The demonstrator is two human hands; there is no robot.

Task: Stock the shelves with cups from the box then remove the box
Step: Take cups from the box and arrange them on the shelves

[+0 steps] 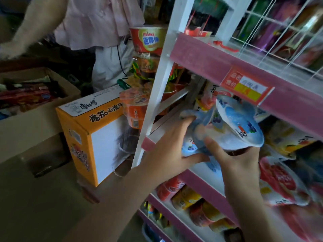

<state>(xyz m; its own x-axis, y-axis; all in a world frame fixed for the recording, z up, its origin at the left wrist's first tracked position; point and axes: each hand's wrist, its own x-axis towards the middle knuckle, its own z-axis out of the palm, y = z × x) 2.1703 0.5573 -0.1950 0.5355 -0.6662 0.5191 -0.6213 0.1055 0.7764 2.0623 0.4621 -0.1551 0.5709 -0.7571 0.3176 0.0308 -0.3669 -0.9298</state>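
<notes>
Far left of the fingers stands an open brown carton with packets inside. Nearer, an orange box stands upright, just beside the white post of the rack. Behind it is another person in a pink top, and noodle cups are stacked by the post.

The left hand reaches into the rack. Its fingers are curled over a blurred blue pack with the thumb below; I cannot tell if this pack is joined to the next cup. The right hand holds a blue cup, tilted with its lid up. The thumb presses the cup's side and the fingers curl under the rim. Both are above the pink-edged shelf, under a red price tag. Right of the fingers lie red cups on the same shelf.
</notes>
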